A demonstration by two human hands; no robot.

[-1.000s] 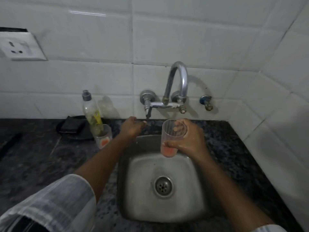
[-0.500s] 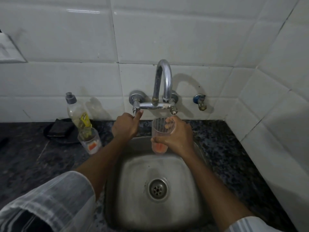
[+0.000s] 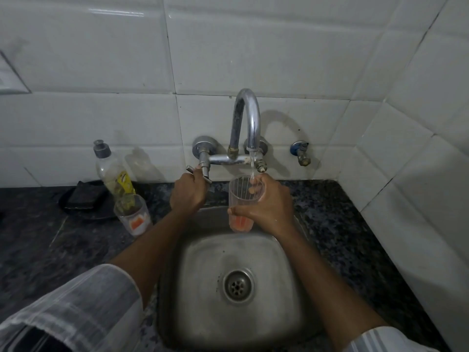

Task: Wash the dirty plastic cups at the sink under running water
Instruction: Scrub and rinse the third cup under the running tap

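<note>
From the head camera we see our right hand (image 3: 269,207) with fingers wrapped around a clear plastic cup (image 3: 243,199), upright over the sink (image 3: 286,288) under the tap's (image 3: 247,123) thin stream. Our left hand (image 3: 189,194) grips the tap handle (image 3: 200,171). A second cup (image 3: 133,215) stands on the tabletop (image 3: 33,240) beside a soap bottle (image 3: 113,171).

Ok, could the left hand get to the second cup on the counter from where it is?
Probably yes: the left hand grips the tap handle, and the second cup stands uncovered just beside its forearm, once it lets go.
</note>
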